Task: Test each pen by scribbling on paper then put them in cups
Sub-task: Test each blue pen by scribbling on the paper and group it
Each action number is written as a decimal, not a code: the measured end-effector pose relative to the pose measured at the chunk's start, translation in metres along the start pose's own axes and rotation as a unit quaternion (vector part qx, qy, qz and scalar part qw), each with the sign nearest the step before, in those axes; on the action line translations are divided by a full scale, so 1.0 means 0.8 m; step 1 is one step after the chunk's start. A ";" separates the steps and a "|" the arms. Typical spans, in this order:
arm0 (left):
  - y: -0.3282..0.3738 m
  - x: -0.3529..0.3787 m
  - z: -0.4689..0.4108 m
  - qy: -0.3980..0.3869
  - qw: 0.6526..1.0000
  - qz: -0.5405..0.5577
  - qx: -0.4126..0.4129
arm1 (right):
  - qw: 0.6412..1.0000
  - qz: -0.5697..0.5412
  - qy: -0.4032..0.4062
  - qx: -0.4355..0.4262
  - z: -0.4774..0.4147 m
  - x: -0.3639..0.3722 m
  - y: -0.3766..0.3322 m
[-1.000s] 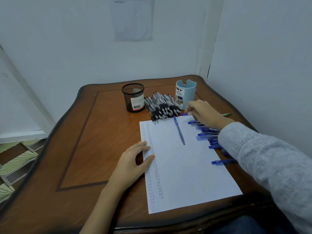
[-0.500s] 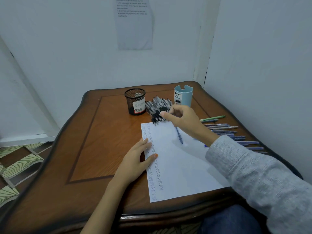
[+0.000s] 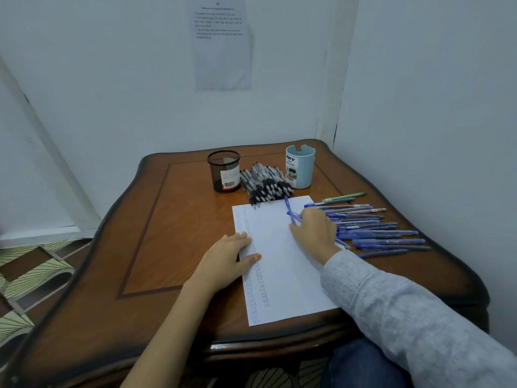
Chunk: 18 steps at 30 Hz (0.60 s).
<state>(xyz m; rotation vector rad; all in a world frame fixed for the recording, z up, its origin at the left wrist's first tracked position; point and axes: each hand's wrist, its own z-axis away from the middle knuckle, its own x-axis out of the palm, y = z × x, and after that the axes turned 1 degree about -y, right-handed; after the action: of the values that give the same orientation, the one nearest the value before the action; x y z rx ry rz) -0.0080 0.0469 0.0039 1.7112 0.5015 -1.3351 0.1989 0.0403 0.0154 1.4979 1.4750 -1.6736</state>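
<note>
Where two pale walls meet in a corner, a brown wooden table (image 3: 156, 247) with a dark inlaid border fills the space. A printed notice (image 3: 221, 43) hangs on the back wall. Patterned green-and-brown floor tiles (image 3: 28, 275) show at left.

At the far edge stand a black mesh cup (image 3: 223, 170) and a light blue cup (image 3: 300, 166), with a heap of black-grip pens (image 3: 265, 183) lying between them. A paper (image 3: 279, 261) lies nearer, scribble columns down its left margin. A row of blue pens (image 3: 377, 232) lies on the table right of it, a green pen (image 3: 344, 196) farthest back.

Left hand (image 3: 232, 256) flat on the paper's left edge, fingers straight. Right hand (image 3: 314, 231), in a grey sleeve (image 3: 405, 317), curls its fingers round a blue pen (image 3: 291, 215) over the sheet's top right.
</note>
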 end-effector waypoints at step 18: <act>-0.041 -0.014 0.046 0.015 0.999 0.044 -0.019 | 0.998 0.009 0.004 0.058 0.007 -0.026 0.038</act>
<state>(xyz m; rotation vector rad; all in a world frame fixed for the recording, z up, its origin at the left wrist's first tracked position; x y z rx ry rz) -0.0572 0.0357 0.0006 1.7054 0.4596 -1.2319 0.2290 0.0190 0.0213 1.5753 1.3859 -1.7722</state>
